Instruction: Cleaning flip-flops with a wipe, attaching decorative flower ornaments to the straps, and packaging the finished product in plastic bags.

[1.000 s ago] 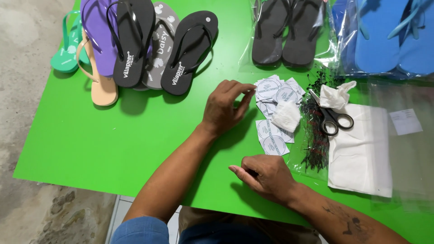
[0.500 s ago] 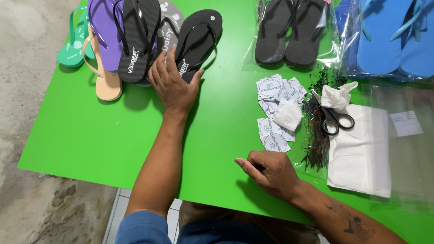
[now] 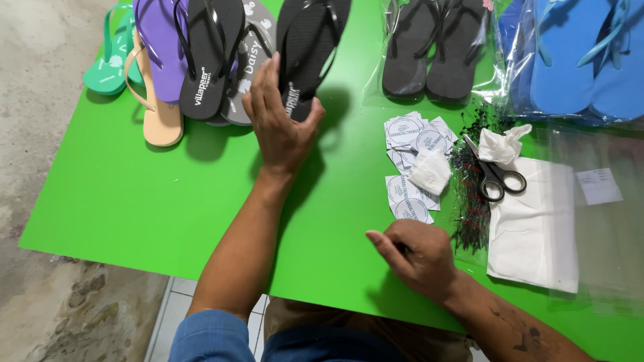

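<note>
On green table [image 3: 134, 201], perhaps concrete floor [image 3: 40, 67]

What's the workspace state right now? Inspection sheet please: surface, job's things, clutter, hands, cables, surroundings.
Surface: bright green tabletop, flat, near-left area bare.
Job's things: black flip-flop lifted at its heel by the left hand; shadow beneath it.
Clutter: pile of flip-flops top left (green, purple, tan, black, grey); bagged black pair; bagged blue pair; round paper labels; scissors; bundle of black tag fasteners; white cloth; clear bags.
Hands: left grips the flip-flop; right hand rests loosely closed on the table, contents hidden.
Cables: nothing seen.
Surroundings: concrete floor at left, tiles below the table edge.
</note>
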